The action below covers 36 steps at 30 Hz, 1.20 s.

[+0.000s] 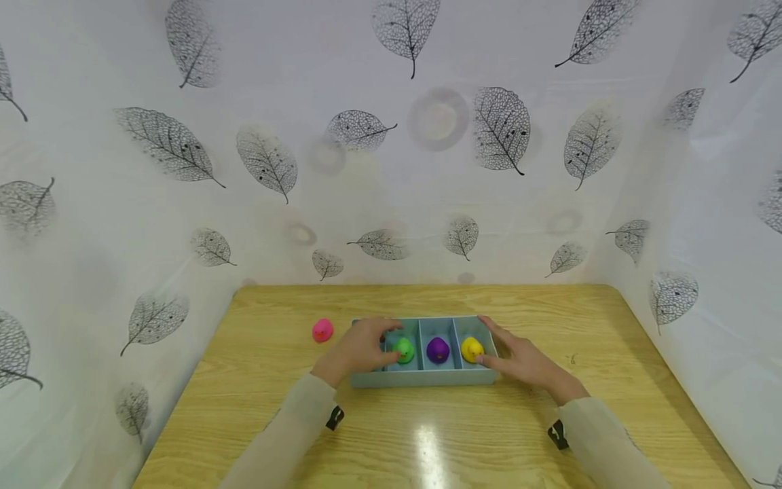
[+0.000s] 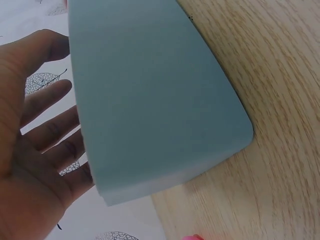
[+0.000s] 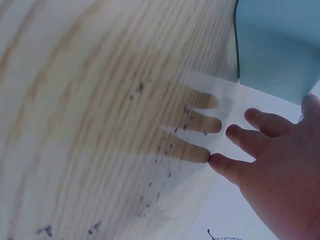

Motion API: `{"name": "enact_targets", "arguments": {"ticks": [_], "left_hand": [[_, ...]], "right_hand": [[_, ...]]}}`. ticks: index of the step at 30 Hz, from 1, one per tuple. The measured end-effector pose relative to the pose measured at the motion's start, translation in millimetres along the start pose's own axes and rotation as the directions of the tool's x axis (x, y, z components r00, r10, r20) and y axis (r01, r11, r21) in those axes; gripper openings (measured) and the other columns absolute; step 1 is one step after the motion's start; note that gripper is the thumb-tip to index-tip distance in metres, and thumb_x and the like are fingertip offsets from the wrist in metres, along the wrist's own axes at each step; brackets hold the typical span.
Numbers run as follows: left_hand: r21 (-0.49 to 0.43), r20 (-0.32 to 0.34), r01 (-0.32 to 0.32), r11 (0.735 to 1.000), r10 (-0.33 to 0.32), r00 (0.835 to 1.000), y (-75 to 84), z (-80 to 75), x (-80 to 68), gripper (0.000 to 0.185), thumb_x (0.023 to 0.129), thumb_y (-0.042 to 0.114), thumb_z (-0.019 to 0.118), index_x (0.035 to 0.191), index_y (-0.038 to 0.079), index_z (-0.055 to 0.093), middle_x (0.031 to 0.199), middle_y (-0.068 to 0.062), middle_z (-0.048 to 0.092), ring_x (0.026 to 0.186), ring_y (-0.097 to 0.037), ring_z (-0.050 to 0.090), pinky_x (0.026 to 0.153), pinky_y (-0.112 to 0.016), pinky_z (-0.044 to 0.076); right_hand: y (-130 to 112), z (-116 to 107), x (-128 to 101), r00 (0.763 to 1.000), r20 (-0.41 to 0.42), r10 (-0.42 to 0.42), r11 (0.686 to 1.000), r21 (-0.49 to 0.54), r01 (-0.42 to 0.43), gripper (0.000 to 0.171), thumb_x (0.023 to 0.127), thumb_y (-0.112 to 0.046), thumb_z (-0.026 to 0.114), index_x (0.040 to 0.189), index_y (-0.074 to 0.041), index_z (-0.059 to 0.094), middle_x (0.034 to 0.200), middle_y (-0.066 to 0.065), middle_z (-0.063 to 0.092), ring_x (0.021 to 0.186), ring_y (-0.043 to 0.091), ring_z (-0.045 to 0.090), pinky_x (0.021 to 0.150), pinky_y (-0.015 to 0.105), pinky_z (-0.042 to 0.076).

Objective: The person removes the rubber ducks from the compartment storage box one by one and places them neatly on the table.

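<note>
A pale blue tray (image 1: 427,378) with several compartments sits mid-table. It holds a green toy (image 1: 404,350), a purple toy (image 1: 438,349) and a yellow toy (image 1: 471,348), one per compartment. A pink toy (image 1: 322,330) lies on the wood to the tray's left. My left hand (image 1: 374,342) lies over the tray's left end, covering the leftmost compartment, its thumb near the green toy. In the left wrist view the left hand (image 2: 35,125) has its fingers spread beside the tray's outer wall (image 2: 150,100). My right hand (image 1: 512,354) lies against the tray's right end with straight fingers (image 3: 250,137).
The wooden table (image 1: 427,435) is enclosed at the back and both sides by white sheeting with a leaf print (image 1: 501,129). The tray's corner (image 3: 275,45) shows in the right wrist view. A sliver of the pink toy (image 2: 192,237) shows in the left wrist view.
</note>
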State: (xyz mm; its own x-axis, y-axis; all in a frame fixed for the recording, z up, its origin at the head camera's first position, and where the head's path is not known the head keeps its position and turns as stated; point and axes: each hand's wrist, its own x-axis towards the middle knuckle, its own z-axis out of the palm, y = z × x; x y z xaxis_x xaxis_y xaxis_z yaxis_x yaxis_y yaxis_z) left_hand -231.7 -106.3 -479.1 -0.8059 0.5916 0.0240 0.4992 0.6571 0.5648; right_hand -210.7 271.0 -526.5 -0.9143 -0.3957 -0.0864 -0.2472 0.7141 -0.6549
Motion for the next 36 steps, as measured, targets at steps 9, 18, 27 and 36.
{"name": "enact_targets", "arguments": {"ticks": [9,18,27,36], "left_hand": [[0.049,0.027,0.0,0.999,-0.002,1.0,-1.7,5.2,4.6,0.058,0.09,0.024,0.079,0.143,0.005,0.063,0.138,-0.012,0.069,0.115,-0.028,0.067,0.108,-0.048,0.054],[0.088,0.064,0.029,0.996,-0.035,0.997,1.6,8.6,6.1,0.062,0.09,0.022,0.08,0.146,0.005,0.06,0.147,-0.014,0.063,0.139,-0.037,0.058,0.12,-0.052,0.044],[0.156,0.087,0.046,0.987,-0.06,0.994,4.8,12.0,8.6,0.062,0.09,0.024,0.08,0.146,0.007,0.06,0.146,-0.014,0.064,0.136,-0.035,0.06,0.117,-0.052,0.047],[0.205,0.091,0.073,0.976,-0.093,0.991,8.1,14.1,12.3,0.063,0.088,0.025,0.081,0.146,0.009,0.06,0.144,-0.011,0.066,0.131,-0.031,0.063,0.113,-0.049,0.051]], "right_hand": [[-0.9,-0.2,-0.1,1.0,0.006,0.009,1.0,-0.003,-0.009,0.087,0.101,-0.057,0.061,0.169,-0.042,0.009,0.173,0.023,0.023,0.145,0.063,0.038,0.11,0.081,0.035],[-2.8,-0.8,-0.3,1.0,0.006,0.006,1.0,-0.006,-0.006,0.087,0.101,-0.056,0.061,0.17,-0.04,0.009,0.172,0.024,0.024,0.144,0.064,0.039,0.11,0.081,0.035],[-6.7,-1.4,-1.4,1.0,0.009,0.008,1.0,-0.005,-0.008,0.087,0.101,-0.056,0.061,0.17,-0.038,0.01,0.171,0.026,0.025,0.143,0.064,0.04,0.11,0.081,0.035],[-4.4,-0.8,-0.8,1.0,0.006,0.01,1.0,-0.01,-0.01,0.088,0.101,-0.057,0.061,0.17,-0.036,0.01,0.171,0.026,0.025,0.143,0.063,0.041,0.111,0.08,0.035]]}}
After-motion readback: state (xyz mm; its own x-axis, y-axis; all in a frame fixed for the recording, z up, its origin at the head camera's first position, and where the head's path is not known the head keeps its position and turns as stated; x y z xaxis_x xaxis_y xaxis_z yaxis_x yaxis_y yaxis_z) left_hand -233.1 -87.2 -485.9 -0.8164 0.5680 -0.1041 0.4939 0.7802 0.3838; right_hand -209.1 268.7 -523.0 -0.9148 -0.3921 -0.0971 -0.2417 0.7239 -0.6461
